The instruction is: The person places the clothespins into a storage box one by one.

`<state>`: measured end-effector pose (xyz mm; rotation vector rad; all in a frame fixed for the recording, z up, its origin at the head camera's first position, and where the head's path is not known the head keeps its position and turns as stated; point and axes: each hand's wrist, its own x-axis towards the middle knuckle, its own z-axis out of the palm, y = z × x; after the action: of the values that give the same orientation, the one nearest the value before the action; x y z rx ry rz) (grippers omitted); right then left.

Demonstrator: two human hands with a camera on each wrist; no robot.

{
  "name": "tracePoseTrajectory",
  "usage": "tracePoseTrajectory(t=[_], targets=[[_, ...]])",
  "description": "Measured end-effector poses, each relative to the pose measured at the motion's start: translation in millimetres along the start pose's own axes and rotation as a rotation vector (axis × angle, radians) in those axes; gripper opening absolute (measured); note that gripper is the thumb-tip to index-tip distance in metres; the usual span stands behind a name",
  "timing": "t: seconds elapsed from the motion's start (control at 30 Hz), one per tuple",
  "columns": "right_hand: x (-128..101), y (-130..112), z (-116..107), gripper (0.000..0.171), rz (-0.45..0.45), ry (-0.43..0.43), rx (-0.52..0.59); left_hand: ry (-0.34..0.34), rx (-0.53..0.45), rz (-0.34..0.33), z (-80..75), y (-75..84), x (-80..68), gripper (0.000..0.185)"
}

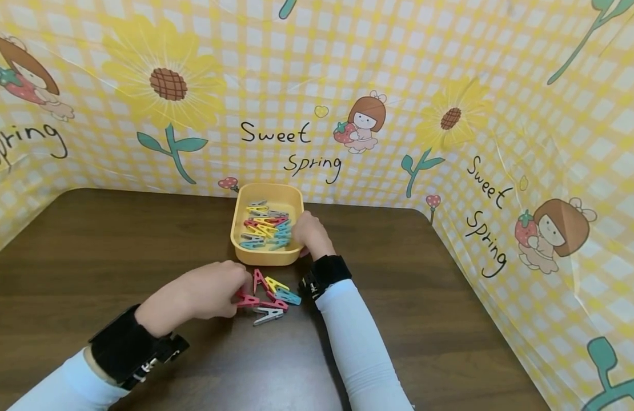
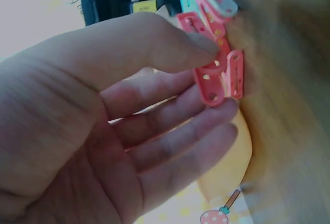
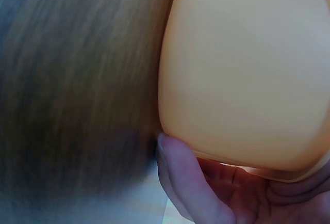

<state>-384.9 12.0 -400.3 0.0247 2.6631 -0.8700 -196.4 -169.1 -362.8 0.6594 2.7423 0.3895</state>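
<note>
Left hand (image 1: pixel 204 294): thumb and fingers (image 2: pixel 196 48) pinch a red clothespin (image 2: pixel 219 77) at the 9 o'clock edge of a small pile of clothespins (image 1: pixel 273 297) on the brown counter (image 1: pixel 91 251). Right hand (image 1: pixel 309 233): fingers curled over the rim of the yellow tray (image 1: pixel 245 214) at its 3 o'clock side, thumb against the outer wall. The tray lies at 12 o'clock from the pile and holds mixed-colour clothespins.

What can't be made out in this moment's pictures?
- Right hand, head view: fingertips hidden behind the yellow plastic tray's rim, so the grip is unclear.
- Clothes pegs in the tray, head view: too small to count.
- Red plastic clothes peg, left wrist view: far end hidden by the left hand.
</note>
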Motion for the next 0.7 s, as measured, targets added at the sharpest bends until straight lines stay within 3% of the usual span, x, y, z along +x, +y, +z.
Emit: tracePoseTrajectory(t=[0.2, 0.5, 0.7], targets=[[-0.9, -0.5, -1.3, 0.051, 0.002, 0.005, -0.008, 0.035, -0.021, 0.013, -9.9, -1.9, 0.2, 0.02], [3.4, -0.4, 1.6, 0.056, 0.015, 0.006, 0.001, 0.03, -0.03, -0.007, -8.7, -0.6, 1.4, 0.02], [0.3, -0.3, 1.0, 0.053, 0.007, 0.01, 0.006, 0.088, -0.024, 0.007, -11.9, -2.6, -0.6, 0.019]])
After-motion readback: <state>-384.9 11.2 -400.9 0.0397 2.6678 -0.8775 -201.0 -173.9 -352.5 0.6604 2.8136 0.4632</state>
